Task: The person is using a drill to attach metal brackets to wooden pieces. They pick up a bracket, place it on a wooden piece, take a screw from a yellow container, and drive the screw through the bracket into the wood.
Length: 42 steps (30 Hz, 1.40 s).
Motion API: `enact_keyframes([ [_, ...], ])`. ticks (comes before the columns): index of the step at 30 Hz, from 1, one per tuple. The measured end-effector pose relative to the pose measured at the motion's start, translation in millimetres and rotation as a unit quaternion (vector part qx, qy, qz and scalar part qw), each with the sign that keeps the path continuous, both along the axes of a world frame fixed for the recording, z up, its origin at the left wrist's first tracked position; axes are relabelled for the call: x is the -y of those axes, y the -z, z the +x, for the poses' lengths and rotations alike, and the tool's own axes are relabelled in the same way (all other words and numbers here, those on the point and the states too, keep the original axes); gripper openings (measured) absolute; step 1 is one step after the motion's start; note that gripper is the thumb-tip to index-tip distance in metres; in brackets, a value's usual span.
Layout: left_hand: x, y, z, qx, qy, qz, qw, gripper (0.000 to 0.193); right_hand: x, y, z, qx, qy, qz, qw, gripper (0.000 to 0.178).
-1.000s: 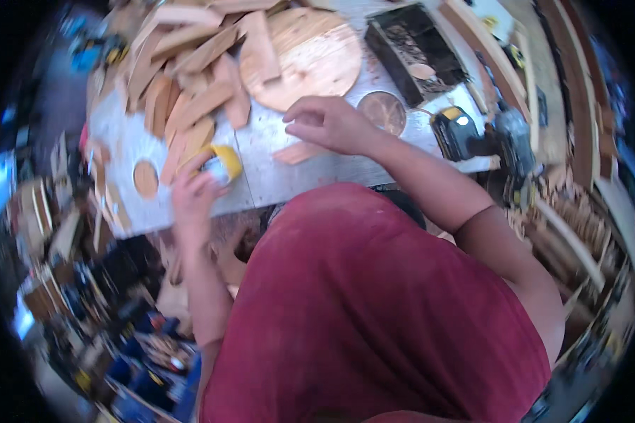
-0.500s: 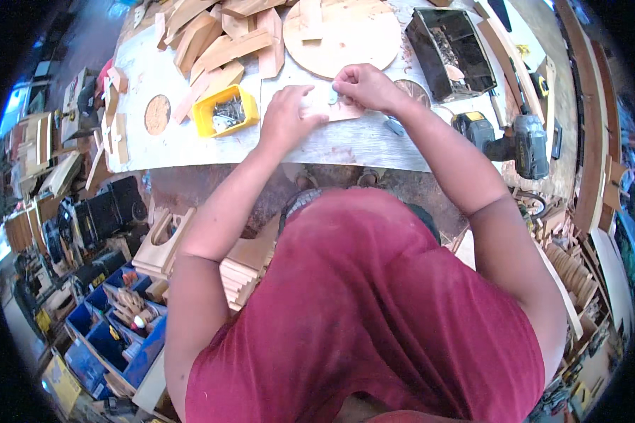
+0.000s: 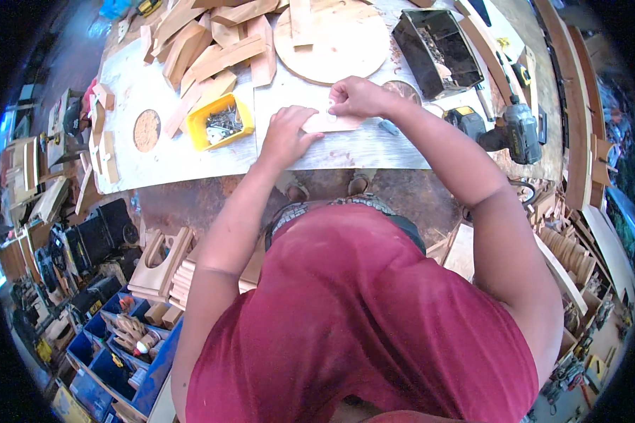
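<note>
Clearly, the wood piece (image 3: 343, 125) is pale and flat, the left hand (image 3: 285, 134) spread, the right hand (image 3: 358, 97) pinched.

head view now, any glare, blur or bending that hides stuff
Head view, centre: the tabletop looks bright and washed out, making the small pale piece at the right hand hard to make out; head view, right side: the long boards bow with the lens; head view, rim: dark corners, soft background.

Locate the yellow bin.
In the head view, the yellow bin sits on the tabletop, just left of the left hand, below the piled wood pieces.
</note>
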<state>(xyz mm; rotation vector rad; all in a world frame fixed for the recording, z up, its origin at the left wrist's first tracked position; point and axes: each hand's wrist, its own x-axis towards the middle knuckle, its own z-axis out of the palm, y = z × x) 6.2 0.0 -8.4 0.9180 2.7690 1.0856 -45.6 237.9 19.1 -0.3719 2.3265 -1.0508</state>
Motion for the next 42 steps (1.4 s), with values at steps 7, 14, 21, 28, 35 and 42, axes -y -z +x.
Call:
enact_keyframes([
  [7, -3.7, -7.0, 3.9, 0.006, -0.024, -0.038, 0.999, 0.05, 6.3, 0.0, -3.5, -0.023, -0.039, 0.058, 0.997, 0.037],
  [14, -16.6, -20.6, 4.7, -0.079, -0.007, -0.007, 0.997, 0.059, 9.6, -8.7, 8.7, -0.107, -0.024, 0.108, 0.988, 0.054],
  [21, -37.6, -49.6, 0.7, -0.115, -0.019, 0.046, 0.992, 0.049, -12.4, -39.0, 59.3, -0.246, 0.156, -0.042, 0.956, 0.055],
  [28, -136.7, -116.9, -82.2, -0.171, 0.132, 0.112, 0.97, 0.022, -95.1, -43.9, 182.9, -0.073, 0.234, -0.125, 0.961, 0.029],
  [35, -317.7, -99.7, -195.6, -0.061, 0.238, -0.254, 0.936, 0.023, -174.6, -37.9, 263.6, -0.057, 0.405, -0.137, 0.902, 0.017],
  [42, -346.2, -58.3, -211.9, -0.045, 0.272, -0.481, 0.833, 0.022, -234.0, -49.7, 299.0, -0.079, 0.433, -0.107, 0.892, 0.016],
])
